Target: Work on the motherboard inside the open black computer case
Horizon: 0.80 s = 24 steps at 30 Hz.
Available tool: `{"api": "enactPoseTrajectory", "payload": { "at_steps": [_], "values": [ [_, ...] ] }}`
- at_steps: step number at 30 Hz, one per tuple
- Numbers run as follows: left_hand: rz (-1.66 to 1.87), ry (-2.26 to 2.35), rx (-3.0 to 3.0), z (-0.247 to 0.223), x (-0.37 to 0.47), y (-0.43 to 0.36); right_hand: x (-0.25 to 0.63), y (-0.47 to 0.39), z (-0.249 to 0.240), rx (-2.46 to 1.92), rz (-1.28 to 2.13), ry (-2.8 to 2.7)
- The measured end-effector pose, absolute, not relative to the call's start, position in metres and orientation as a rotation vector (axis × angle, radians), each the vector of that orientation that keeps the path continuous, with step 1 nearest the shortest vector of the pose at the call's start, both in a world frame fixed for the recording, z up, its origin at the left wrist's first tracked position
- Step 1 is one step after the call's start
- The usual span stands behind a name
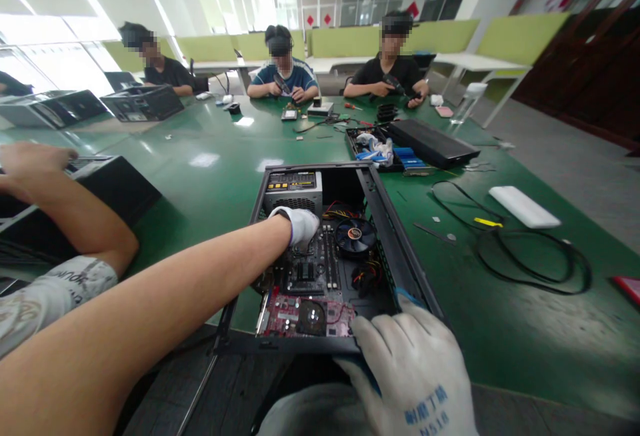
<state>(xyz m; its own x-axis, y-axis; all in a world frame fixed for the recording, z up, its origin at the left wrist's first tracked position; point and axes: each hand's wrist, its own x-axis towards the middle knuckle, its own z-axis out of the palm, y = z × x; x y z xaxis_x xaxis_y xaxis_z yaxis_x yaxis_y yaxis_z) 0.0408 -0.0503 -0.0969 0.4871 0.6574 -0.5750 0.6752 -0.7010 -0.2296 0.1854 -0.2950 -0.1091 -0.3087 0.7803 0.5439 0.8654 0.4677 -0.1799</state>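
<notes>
1. Case (397, 239) lies open side up at the near edge of the table (215, 179), in front of the wearer; its near end seems to overhang.
2. Done, as far as shows: cover off, PSU (295, 189) in the far left corner, board (310, 268) in the middle, red card (287, 316) across the near end, all inside the case.
3. Fan (356, 236) sits right of the board; wires (367, 279) bunch loose just nearer than it.
4. Left to do: wires look untidied, cover not on. Whether parts are going in or coming out, can't tell. Judged mid-job.
5. Left hand (303, 226): gloved, bare forearm slanting in over the case's left side, wrist angled down, fingers reaching to the board just beside the PSU. Fingertips hidden; can't tell if they're apart, together or on a part.
6. Right hand (417, 363): gloved, back of hand up, clamped on the case's near right corner, fingers over the rim, thumb lower on the outside. Looks like a steadying hold.
7. Neighbour's arm (105, 206) at left, over another case (125, 189); not the wearer's.
</notes>
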Motion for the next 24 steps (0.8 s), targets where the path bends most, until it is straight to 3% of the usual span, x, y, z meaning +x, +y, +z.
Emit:
{"api": "enactPoseTrajectory", "payload": {
  "at_steps": [24],
  "values": [
    [-1.012, 1.209, 2.68, -0.118, 0.037, -0.042, 0.185, -0.297, -0.103, -1.396, -0.207, -2.204]
  ]
}}
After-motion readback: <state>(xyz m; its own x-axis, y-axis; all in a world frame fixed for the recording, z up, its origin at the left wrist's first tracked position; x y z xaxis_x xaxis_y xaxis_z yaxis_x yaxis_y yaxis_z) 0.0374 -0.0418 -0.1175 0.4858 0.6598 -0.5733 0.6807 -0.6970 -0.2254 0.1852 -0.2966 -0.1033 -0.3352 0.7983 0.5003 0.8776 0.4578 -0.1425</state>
